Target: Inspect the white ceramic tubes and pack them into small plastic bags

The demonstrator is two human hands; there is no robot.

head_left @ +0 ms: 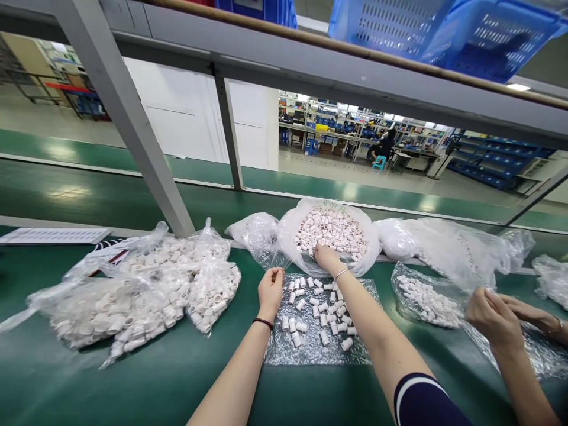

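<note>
- Green bench top runs across the lower half of the frame; workshop shelving sits in the background, upper right of centre.
- Back there, a seated person on a teal stool.
- Overhead: blue baskets on a rack along the top edge. Grey post slants down at upper left.
- Main stock: white fittings heaped in an open clear bag, just right of frame centre.
- My right hand is at the near side of that heap, fingertips down among the pieces. Tips are hidden, so can't tell if I've got one gripped. Thin bangle on that wrist, navy sleeve at bottom right of centre.
- My left hand is near frame centre, fingers drawn together in a pinch, beside the near left side of the open bag. Can't make out what, if anything, is between them. Dark bracelet on that wrist.
- Between my forearms: crinkled clear plastic sheet with loose fittings scattered over it, some upright, some on their sides.
- Left of frame: filled clear bags, bunched together, more white pieces inside. Printed papers behind them.
- Right of frame: smaller filled bag, with a co-worker's hands just beside it, far right.
</note>
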